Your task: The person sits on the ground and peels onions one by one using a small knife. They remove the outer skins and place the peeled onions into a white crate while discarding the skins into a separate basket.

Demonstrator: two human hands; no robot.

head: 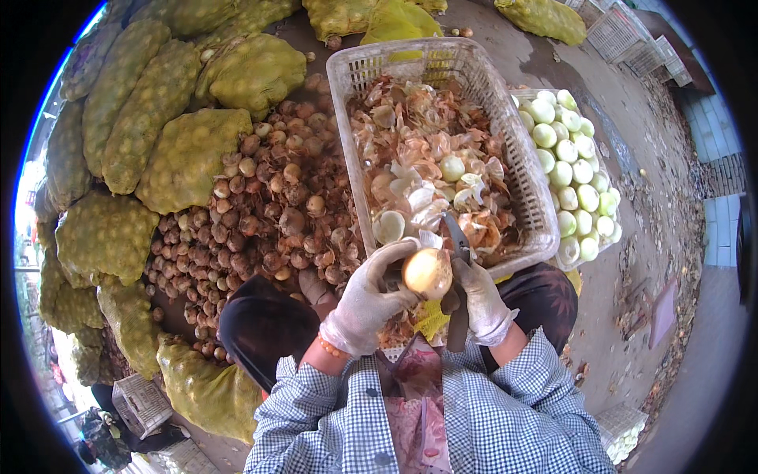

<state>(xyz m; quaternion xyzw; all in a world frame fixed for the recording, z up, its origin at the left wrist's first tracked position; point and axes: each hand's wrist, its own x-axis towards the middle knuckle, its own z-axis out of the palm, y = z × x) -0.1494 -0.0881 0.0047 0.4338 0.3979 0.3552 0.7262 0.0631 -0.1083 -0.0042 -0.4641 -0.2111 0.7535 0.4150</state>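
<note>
My left hand (370,302), in a whitish glove, grips a yellow-brown onion (426,274) from its left side. On the onion's right, my right hand (478,296), gloved too, is closed around a knife (456,236) whose dark blade points up and away from me. Both hands are over the near edge of a white plastic crate (527,183) full of loose onion skins (438,142). One peeled onion (452,168) lies on the skins. To the right, a second crate is heaped with peeled pale-green onions (567,150).
A large pile of unpeeled onions (284,195) covers the floor at left. Yellow mesh sacks of onions (195,154) are stacked behind and beside it. More crates (619,32) stand at the upper right, and another (141,406) at the lower left, near a person (103,438).
</note>
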